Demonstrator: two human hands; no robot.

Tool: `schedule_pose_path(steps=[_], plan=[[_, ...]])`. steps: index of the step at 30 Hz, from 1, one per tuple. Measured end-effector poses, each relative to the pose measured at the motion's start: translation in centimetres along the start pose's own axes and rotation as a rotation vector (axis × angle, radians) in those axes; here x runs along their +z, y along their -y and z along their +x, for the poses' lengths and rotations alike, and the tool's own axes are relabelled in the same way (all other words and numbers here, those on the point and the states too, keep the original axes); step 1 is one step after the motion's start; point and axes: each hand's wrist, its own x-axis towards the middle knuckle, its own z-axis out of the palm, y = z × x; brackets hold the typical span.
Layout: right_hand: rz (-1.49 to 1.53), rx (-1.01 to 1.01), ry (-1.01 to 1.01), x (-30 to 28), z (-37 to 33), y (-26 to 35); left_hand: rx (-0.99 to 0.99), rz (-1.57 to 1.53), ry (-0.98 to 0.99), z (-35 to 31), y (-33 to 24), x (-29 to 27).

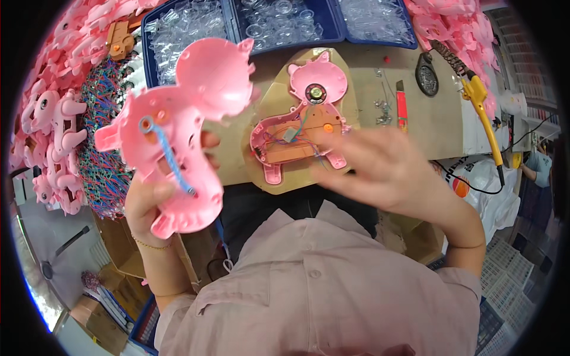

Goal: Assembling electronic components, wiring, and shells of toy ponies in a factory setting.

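Note:
My left hand is closed around a pink plastic toy-animal half-shell, raised with its hollow inside in view. A light-blue braided cord runs inside it, from an orange ring down toward the lower end. On the table a matching pink half-shell lies hollow side up on a tan board. It holds a round speaker, an orange-brown plastic box and thin coloured wires. My right hand, blurred, hovers at this half's right side, thumb and fingers apart, with nothing seen in it.
Blue trays of clear plastic parts stand at the back. Pink toy shells and a heap of coloured wires crowd the left. On the right are a red cutter knife, small screws, a black oval object and a yellow corded tool.

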Motion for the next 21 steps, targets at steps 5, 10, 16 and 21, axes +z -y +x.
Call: schedule_pose_path(steps=[5,10,16,21], plan=[[0.103,-0.091,0.264,1.0,-0.2,0.5,0.040,0.337,-0.224,1.4,1.3,3.3],[0.540,0.232,0.076,2.5,2.4,0.3,0.046,0.210,-0.243,2.3,3.3,3.3],[0.863,0.494,-0.060,3.0,2.6,0.5,0.135,0.395,-0.105,3.2,4.1,4.4],[0.986,0.667,-0.081,1.3,2.7,1.1,0.166,0.570,-0.170,2.7,4.6,4.8]])
